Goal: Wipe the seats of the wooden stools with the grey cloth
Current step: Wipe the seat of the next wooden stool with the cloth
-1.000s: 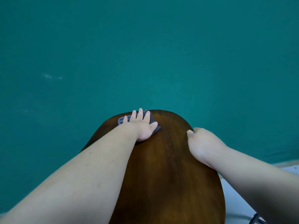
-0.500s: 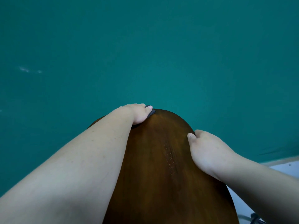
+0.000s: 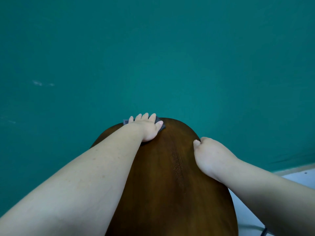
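1. The grey cloth (image 3: 125,122) lies flat at the far-left rim of the wooden stool seat (image 3: 167,176), with one corner poking past the edge.
2. The left hand (image 3: 147,128) covers it, fingers straight and spread, palm pressing down. Only the cloth's corners show.
3. The seat runs lengthwise away from the person. Nearly all the bare wood lies between the cloth and the body, so the next stroke is probably a pull back along that axis.
4. The right hand (image 3: 211,155) clamps the seat's right edge, thumb on top and fingers curled over the rim. It is well apart from the cloth and seems to be bracing.
5. Fine pale specks (image 3: 176,166) dot the centre line.
6. A teal wall (image 3: 153,48) stands beyond the stool.
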`<action>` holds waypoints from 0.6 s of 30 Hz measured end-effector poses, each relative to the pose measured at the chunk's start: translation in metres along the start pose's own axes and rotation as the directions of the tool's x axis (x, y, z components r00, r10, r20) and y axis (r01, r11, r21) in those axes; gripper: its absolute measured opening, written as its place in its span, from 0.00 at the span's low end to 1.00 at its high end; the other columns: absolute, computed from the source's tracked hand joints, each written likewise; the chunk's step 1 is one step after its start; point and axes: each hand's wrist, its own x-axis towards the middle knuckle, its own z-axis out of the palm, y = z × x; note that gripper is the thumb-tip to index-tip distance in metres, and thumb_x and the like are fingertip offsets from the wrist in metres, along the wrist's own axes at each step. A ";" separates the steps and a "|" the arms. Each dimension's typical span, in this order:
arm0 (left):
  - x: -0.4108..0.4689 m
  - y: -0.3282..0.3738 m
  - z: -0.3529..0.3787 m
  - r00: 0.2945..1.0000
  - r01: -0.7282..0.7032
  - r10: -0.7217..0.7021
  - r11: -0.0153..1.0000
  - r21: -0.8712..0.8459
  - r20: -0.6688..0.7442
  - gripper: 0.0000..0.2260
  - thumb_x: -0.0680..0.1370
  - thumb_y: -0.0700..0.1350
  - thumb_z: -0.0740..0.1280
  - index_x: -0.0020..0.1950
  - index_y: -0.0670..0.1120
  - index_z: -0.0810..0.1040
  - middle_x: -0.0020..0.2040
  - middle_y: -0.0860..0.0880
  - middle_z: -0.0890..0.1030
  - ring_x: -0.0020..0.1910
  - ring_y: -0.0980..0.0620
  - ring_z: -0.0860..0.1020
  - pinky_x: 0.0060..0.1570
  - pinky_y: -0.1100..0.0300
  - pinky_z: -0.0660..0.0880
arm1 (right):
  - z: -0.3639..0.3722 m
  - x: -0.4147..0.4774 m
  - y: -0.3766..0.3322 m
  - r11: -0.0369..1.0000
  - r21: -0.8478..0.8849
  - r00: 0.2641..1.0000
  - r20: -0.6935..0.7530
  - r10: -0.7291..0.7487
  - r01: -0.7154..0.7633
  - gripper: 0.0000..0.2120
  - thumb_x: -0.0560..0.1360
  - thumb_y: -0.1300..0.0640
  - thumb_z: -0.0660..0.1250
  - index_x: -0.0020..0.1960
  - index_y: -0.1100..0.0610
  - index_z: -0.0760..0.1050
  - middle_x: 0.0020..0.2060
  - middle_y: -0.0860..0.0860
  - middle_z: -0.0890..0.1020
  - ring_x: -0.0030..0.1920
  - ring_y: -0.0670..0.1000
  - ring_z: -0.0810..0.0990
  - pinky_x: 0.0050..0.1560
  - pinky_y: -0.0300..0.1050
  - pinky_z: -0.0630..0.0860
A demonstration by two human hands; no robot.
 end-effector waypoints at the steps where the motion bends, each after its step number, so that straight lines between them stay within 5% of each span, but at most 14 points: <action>1: -0.005 0.001 0.001 1.000 -0.004 0.004 1.000 0.001 0.003 0.30 0.83 0.64 0.41 0.82 0.53 0.46 0.83 0.46 0.48 0.81 0.43 0.46 0.77 0.39 0.43 | -0.001 -0.002 0.000 0.998 -0.061 0.999 0.029 -0.020 0.022 0.18 0.85 0.64 0.48 0.72 0.63 0.66 0.62 0.58 0.75 0.63 0.57 0.77 0.63 0.48 0.74; 7: -0.042 0.012 0.004 0.997 -0.036 0.036 0.999 -0.004 0.063 0.30 0.83 0.62 0.42 0.82 0.53 0.38 0.82 0.46 0.36 0.80 0.45 0.37 0.77 0.41 0.39 | -0.005 -0.007 -0.001 0.973 -0.220 0.997 0.054 -0.058 0.069 0.22 0.83 0.67 0.50 0.76 0.62 0.62 0.67 0.57 0.73 0.66 0.57 0.75 0.66 0.49 0.73; 18: -0.116 0.038 0.002 0.980 -0.074 0.070 0.997 0.014 0.188 0.29 0.84 0.62 0.43 0.82 0.53 0.38 0.82 0.48 0.36 0.80 0.45 0.37 0.78 0.41 0.41 | 0.002 0.001 0.002 0.973 -0.226 0.997 0.075 -0.030 0.046 0.26 0.81 0.68 0.52 0.78 0.57 0.63 0.69 0.57 0.73 0.65 0.59 0.76 0.63 0.50 0.75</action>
